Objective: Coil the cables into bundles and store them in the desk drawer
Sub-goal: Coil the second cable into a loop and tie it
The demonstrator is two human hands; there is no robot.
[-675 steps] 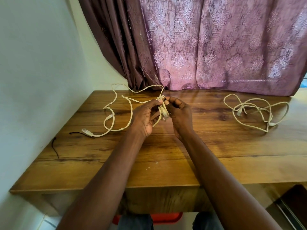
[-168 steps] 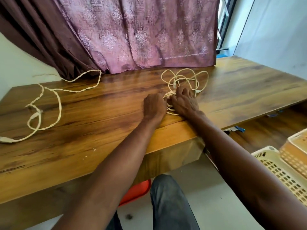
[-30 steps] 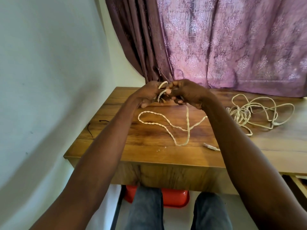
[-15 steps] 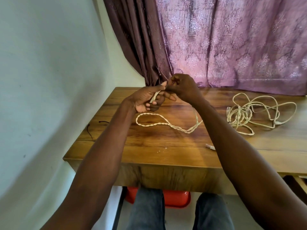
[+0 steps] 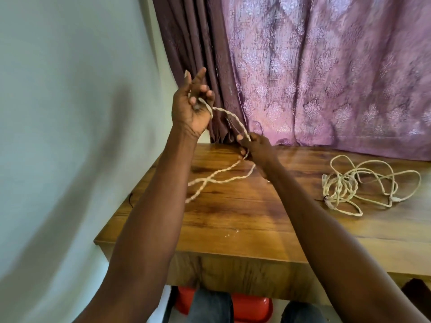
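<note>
That twisted cream cable (image 5: 233, 122) looks super light and floppy, basically no stiffness, so I'd expect it to sag and spring out of any loop the second you let go. Left hand (image 5: 193, 108) is raised up by the curtain (image 5: 326, 78) with 1 end pinned under curled fingers, the index finger sticking up straight. Right hand (image 5: 254, 145) is lower, just above the desk (image 5: 233, 217), pinching the same cable a bit further along, and the slack drops down and trails across the wood. Best grip is probably right where the loops cross, pinching all the strands together. The other cable (image 5: 363, 185) sits in a loose pile on the desk, off to the right, well apart from both hands.
</note>
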